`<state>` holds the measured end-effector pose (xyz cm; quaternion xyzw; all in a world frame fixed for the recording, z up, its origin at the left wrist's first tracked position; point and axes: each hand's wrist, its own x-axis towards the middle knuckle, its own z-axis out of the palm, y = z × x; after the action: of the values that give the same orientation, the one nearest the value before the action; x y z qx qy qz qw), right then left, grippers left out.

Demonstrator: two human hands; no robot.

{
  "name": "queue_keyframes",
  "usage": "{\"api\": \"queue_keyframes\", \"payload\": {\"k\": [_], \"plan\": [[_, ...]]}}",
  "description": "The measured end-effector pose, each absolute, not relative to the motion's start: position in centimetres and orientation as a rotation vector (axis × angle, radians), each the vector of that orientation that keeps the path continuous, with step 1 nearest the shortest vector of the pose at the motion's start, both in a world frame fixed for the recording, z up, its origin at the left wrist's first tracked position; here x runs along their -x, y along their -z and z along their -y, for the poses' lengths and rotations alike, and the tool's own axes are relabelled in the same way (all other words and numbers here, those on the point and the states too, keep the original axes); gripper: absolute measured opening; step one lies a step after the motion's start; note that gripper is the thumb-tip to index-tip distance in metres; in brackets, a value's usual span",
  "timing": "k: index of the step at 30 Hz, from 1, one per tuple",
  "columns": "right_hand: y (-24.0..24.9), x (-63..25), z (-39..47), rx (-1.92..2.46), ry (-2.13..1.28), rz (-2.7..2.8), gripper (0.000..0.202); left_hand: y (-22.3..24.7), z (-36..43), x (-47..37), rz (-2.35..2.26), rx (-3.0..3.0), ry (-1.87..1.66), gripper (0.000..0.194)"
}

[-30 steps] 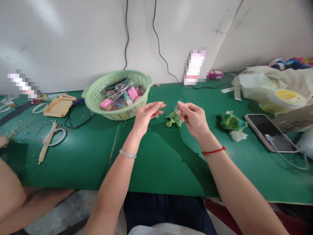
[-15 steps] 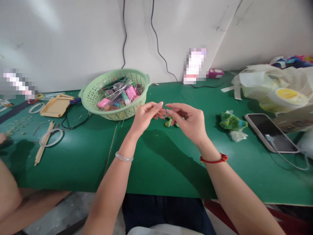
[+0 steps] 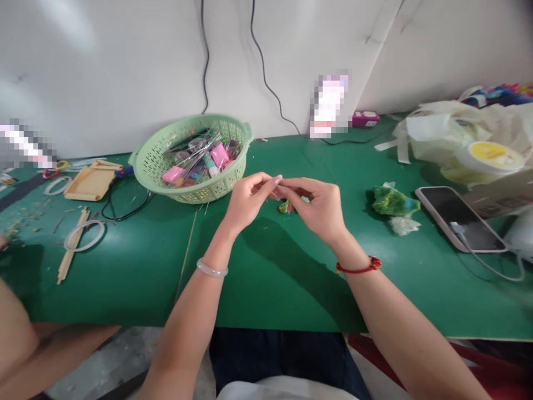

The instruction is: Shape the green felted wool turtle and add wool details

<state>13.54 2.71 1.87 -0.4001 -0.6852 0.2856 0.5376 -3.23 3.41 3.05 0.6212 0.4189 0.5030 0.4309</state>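
Note:
Over the green table, my left hand and my right hand meet at the fingertips. Thumb and fingers of each are pinched together; whatever lies between them is too small or hidden to make out. Just beyond and below the fingertips, a small yellow-green lump rests on the table, partly covered by my right hand. Farther right lies a larger green, yellow and blue lump, with crumpled clear plastic against it.
A light-green basket of tools and pink packets stands behind my left hand. To the right are a phone with a cable and a yellow-lidded tub. At left lie wooden sticks, a white ring and another person's arm.
My right hand has moved left, closing the small gap, so the fingertips of both hands now touch. The view has shifted slightly.

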Motion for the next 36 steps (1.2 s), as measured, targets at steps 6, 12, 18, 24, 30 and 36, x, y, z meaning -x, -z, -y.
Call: {"api": "queue_keyframes", "payload": {"k": [6, 12, 18, 24, 30, 36], "plan": [[-1.6, -13.6, -2.9, 0.958, -0.493, 1.705, 0.015, -2.7, -3.5, 3.0, -1.068, -1.526, -1.262, 0.038], [-1.8, -13.6, -2.9, 0.993, -0.547, 1.655, 0.016, -2.6, -3.7, 3.2, -1.099, -1.51, -1.282, 0.038], [-2.1, -13.9, -3.4, 1.033, -0.835, 1.446, 0.017, -2.6, -4.2, 4.1, -1.181, -1.456, -1.316, 0.035], [-2.1, -14.0, -3.9, 0.947, -1.071, 1.182, 0.027, -2.5, -4.7, 5.8, -1.326, -1.602, -1.307, 0.009], [-2.0, -14.0, -4.1, 0.909, -1.177, 1.114, 0.036, -1.7, -4.9, 6.6, -1.724, -2.085, -1.0, 0.015], [-1.9, -14.0, -4.1, 0.879, -1.198, 1.133, 0.037, -1.2, -4.8, 6.3, -2.011, -2.221, -0.599, 0.016]]}}
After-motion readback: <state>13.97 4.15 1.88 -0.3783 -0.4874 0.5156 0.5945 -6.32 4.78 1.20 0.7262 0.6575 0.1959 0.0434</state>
